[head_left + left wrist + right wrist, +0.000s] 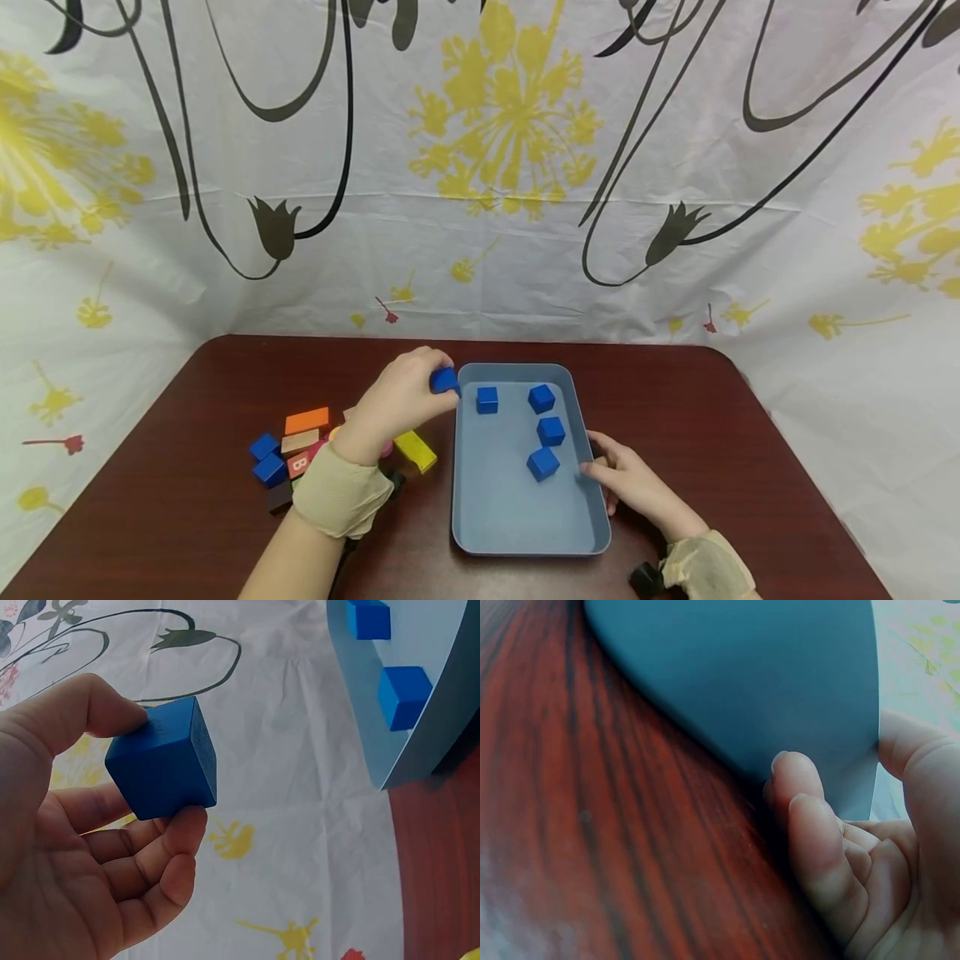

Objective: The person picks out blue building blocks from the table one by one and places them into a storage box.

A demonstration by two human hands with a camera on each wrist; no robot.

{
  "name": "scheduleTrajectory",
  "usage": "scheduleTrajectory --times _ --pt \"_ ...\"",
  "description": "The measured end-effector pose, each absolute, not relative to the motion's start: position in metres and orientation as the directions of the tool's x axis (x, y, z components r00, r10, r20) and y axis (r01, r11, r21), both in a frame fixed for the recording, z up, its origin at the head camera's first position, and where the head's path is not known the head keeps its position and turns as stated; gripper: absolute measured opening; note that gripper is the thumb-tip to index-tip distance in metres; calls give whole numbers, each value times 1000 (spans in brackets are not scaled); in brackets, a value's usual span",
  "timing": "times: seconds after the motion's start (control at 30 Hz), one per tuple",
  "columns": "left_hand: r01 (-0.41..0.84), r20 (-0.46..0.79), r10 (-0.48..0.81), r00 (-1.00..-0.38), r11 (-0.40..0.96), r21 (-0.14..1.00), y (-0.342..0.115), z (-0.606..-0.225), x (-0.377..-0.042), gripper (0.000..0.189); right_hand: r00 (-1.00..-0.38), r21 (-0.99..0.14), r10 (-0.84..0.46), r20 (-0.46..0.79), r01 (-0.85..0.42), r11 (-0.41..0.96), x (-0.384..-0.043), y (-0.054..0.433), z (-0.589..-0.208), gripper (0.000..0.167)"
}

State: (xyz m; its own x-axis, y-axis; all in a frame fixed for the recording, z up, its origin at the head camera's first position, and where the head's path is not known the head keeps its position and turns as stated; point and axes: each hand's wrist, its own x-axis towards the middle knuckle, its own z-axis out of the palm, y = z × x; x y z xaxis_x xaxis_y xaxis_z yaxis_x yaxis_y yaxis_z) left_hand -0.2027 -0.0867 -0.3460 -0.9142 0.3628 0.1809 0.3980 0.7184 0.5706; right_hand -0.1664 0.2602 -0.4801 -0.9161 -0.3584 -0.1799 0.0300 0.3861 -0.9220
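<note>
Between thumb and fingers my left hand (pixel 407 390) pinches a blue cube (pixel 161 759), held up beside the far left corner of a grey-blue tray (pixel 495 517). Inside the tray lie several other blue cubes: one blue block (pixel 487 401) near the far left, the rest toward the right side. My right hand (pixel 633 481) grips the tray's right wall, thumb over the rim and fingers against the outside. In the right wrist view the tray's outer wall (pixel 742 675) fills the upper part, with the fingertips (pixel 814 832) pressed low on it.
Left of the tray, partly behind my left arm, sits a cluster of blocks: two blue cubes (pixel 270 470), an orange block (pixel 307 421), a dark block (pixel 280 497) and others. A yellow block (pixel 416 451) lies nearer the tray. A patterned white cloth (pixel 510 275) hangs behind the brown table (pixel 675 392).
</note>
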Motion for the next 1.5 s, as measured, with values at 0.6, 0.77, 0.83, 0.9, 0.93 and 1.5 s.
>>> scheduleTrajectory --times 0.6,0.77,0.83,0.9,0.93,1.5 --pt "431 155 425 -892 696 574 -64 -365 -213 35 -914 -933 -366 -172 32 359 -167 258 -478 67" --pt "448 157 445 -881 686 574 -57 -370 -215 33 -915 -932 -368 -168 25 363 -167 257 -478 67" --pt "448 148 451 -880 686 573 -54 -371 -216 34 -914 -932 -369 -166 24 361 -167 258 -479 67" --pt "446 139 455 -879 687 574 -51 -372 -217 33 -914 -933 -371 -165 23 359 -166 258 -479 66" --pt "446 136 457 -879 687 573 -50 -373 -218 33 -914 -934 -372 -165 23 357 -166 258 -479 66" --pt "450 117 473 -873 691 565 -27 -384 -228 35 -916 -930 -364 -170 26 367 -167 260 -481 64"
